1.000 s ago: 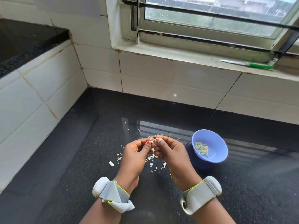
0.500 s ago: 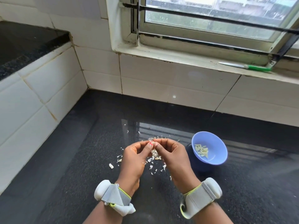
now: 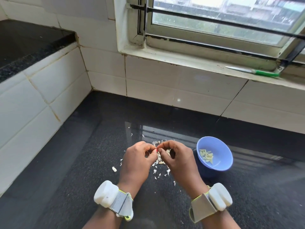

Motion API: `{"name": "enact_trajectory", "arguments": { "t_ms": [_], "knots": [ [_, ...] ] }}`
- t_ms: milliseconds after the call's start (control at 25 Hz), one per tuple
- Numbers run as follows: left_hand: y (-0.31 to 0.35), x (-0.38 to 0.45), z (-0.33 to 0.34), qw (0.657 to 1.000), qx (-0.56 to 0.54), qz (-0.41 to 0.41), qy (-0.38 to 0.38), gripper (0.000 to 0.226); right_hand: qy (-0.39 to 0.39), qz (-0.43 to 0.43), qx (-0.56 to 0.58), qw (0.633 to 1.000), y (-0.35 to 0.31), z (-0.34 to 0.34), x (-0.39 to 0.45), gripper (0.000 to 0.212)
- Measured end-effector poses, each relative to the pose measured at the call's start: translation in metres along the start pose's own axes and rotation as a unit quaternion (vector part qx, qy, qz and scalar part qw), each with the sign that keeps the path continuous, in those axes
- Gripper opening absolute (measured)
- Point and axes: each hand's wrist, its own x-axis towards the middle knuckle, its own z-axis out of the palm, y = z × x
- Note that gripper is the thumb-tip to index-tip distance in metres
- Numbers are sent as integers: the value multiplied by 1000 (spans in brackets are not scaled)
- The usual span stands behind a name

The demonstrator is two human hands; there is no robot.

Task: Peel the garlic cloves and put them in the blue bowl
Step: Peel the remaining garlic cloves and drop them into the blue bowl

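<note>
My left hand (image 3: 137, 160) and my right hand (image 3: 177, 158) meet fingertip to fingertip above the black counter, fingers curled inward. They pinch a small garlic clove between them; the clove itself is almost wholly hidden by the fingers. Under and around the hands lies a scatter of garlic cloves and papery peel (image 3: 160, 161). One loose piece (image 3: 114, 169) lies to the left of my left hand. The blue bowl (image 3: 222, 164) stands just right of my right hand and holds several peeled cloves (image 3: 206, 156).
A green-handled knife (image 3: 254, 71) lies on the window sill at the back right. White tiled walls close the counter at the back and left. A raised black ledge (image 3: 24, 47) sits at the upper left. Both wrists wear white strapped devices.
Both hands stay together over the peel pile, their fingertips shifting slightly as they work the clove. The bowl has not moved.
</note>
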Motion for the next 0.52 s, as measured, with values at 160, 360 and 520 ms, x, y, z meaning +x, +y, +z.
{"name": "enact_trajectory", "arguments": {
  "t_ms": [160,360,520],
  "knots": [
    [-1,0,0,999,-44,-30,12,6,-16,55,85,995,2,0,1,5],
    [4,1,4,966,-222,-134,-11,9,-76,220,425,874,0,8,0,11],
    [-3,0,6,973,-174,-152,-17,20,-65,271,493,824,-5,4,1,11]
  ]
}}
